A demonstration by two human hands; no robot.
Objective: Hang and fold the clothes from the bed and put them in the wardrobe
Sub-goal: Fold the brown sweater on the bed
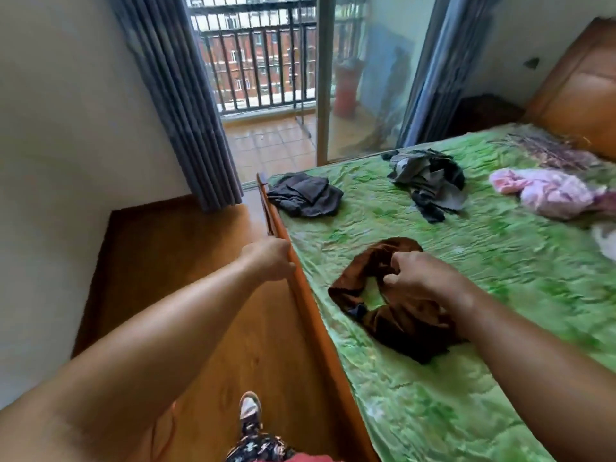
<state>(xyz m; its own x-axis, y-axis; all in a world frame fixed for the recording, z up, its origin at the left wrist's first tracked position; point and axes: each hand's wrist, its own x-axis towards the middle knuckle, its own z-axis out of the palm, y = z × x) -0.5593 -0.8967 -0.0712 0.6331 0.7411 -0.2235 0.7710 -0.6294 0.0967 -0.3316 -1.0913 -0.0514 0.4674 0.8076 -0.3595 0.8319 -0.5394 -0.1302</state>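
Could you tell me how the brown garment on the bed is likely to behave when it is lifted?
Probably floppy: the brown garment lies crumpled in soft folds, so it should sag from the right hand gripping it. Likely light too, since thin fabric bunches under one hand.

clothes [405, 305] on bed [466, 378], window [266, 61] behind

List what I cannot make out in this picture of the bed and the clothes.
All in the head view:
Wardrobe: outside the frame.
Left hand: its fingers are hidden by the hand itself at the orange wooden bed rail; grip unclear.
White cloth object: cut off by the right edge.
Brown crumpled garment, pinched by the right hand: bunched, motion-blurred; type unclear.
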